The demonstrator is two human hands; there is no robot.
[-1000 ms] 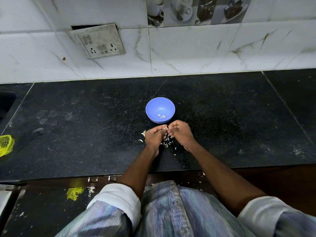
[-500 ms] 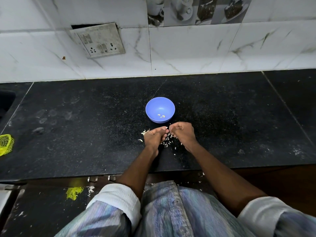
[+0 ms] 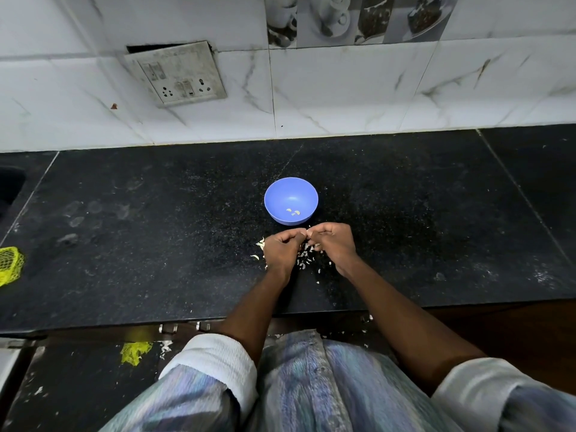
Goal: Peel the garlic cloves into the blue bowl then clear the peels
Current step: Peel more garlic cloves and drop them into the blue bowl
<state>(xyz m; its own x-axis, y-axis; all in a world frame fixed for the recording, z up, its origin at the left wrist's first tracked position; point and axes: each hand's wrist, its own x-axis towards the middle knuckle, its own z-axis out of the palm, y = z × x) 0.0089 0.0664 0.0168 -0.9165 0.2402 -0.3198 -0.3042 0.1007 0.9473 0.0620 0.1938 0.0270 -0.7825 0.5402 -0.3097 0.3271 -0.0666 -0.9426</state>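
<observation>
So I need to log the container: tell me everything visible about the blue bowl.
The small round blue plastic-looking bowl stands upright on the black speckled stone counter, just beyond both hands and apart from them. Smooth, plain, with a glossy inside, it holds a few pale peeled garlic cloves near its bottom. Nothing else touches it.

A single head-worn wide-angle camera looks forward and steeply down. It faces a speckled black stone countertop and white marbled wall tiles.

Black granite counter below white marble-tiled wall (grimy socket)
</observation>
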